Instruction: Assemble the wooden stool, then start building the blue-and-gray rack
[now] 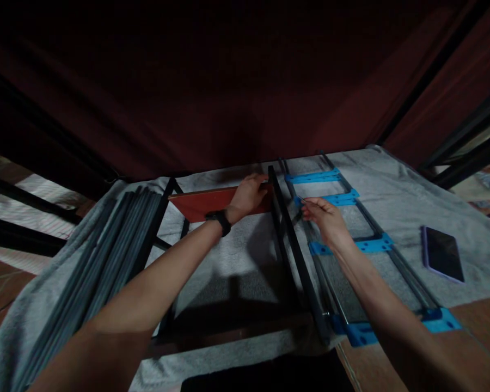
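My left hand (249,196), below a dark wristwatch (219,222), is closed over the top edge of a red-brown board (212,202). That board stands across the far end of a black metal frame (294,245), by its right side bar. To the right of that bar, my right hand (323,216) pinches a small thin metal piece; its exact kind is too small and dim to tell. Just beneath and beyond this hand lies a rack of grey tubes with blue plastic crosspieces (365,245).
A bundle of grey tubes (114,245) lies left of the frame. On the right, a phone (443,253) rests on the grey blanket (408,207). Dark red fabric (237,109) hangs behind, with dark bars at both sides. Tiled floor (484,332) shows at the lower right.
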Demonstrator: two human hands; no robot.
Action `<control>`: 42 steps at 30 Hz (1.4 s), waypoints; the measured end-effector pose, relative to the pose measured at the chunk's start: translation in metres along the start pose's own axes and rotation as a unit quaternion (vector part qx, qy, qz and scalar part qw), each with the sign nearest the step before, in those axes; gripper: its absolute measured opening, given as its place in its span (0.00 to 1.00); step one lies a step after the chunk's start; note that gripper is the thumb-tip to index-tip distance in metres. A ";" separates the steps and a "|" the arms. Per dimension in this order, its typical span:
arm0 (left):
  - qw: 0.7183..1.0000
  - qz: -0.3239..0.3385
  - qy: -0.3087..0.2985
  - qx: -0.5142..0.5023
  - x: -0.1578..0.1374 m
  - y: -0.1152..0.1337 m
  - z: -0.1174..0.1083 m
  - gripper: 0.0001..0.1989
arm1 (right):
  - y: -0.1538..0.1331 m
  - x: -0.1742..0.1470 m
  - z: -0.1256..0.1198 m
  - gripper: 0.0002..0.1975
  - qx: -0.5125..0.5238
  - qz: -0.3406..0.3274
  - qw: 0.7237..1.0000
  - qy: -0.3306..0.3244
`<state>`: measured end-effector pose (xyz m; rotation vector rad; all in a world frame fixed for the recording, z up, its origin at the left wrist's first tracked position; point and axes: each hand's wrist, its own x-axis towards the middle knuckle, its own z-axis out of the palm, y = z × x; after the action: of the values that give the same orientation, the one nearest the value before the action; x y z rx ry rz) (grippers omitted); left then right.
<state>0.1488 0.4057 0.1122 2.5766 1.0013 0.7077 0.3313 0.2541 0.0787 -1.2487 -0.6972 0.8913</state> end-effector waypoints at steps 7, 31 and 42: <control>0.999 -0.035 -0.034 0.012 0.020 -0.010 0.025 0.15 | 0.029 0.072 0.013 0.11 -0.078 -0.047 0.996 -0.009; 0.997 -0.063 -0.032 0.010 0.023 -0.007 0.018 0.15 | 0.051 0.107 0.042 0.12 -0.118 -0.121 0.986 -0.011; 0.997 -0.073 -0.035 0.008 0.024 -0.007 0.019 0.15 | 0.040 0.119 0.043 0.12 -0.212 -0.163 0.960 -0.079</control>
<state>0.1704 0.4258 0.1012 2.4915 1.1630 0.5709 0.3468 0.3811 0.0452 -1.3914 -1.2320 0.5867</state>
